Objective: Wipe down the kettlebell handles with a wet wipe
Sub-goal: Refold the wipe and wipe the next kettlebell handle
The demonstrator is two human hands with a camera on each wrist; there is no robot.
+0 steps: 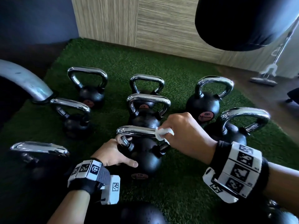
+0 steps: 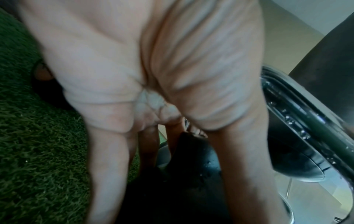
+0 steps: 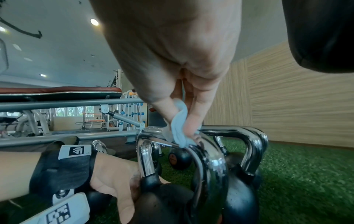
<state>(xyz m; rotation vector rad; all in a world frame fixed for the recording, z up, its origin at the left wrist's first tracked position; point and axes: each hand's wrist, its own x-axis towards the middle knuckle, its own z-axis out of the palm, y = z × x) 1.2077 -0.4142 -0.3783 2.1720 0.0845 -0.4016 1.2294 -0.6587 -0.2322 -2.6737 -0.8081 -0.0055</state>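
Several black kettlebells with chrome handles stand on green turf (image 1: 178,191). My left hand (image 1: 119,152) grips the nearest middle kettlebell (image 1: 145,159) at its upper left, thumb across the ball and fingers by the handle's left leg. My right hand (image 1: 178,131) pinches a crumpled white wet wipe (image 1: 162,133) against the right end of that kettlebell's handle (image 1: 135,131). The right wrist view shows the wipe (image 3: 180,130) squeezed between the right hand's (image 3: 172,60) thumb and fingers on the chrome handle (image 3: 210,159). The left wrist view shows the left hand (image 2: 153,75) spread over the black ball.
Other kettlebells (image 1: 148,107) (image 1: 207,101) (image 1: 234,126) crowd behind and right; one (image 1: 40,152) sits left and one (image 1: 142,214) near my body. A black punching bag (image 1: 242,21) hangs top right. A grey machine frame (image 1: 24,81) curves in at left. A wood panel wall (image 1: 145,21) closes the back.
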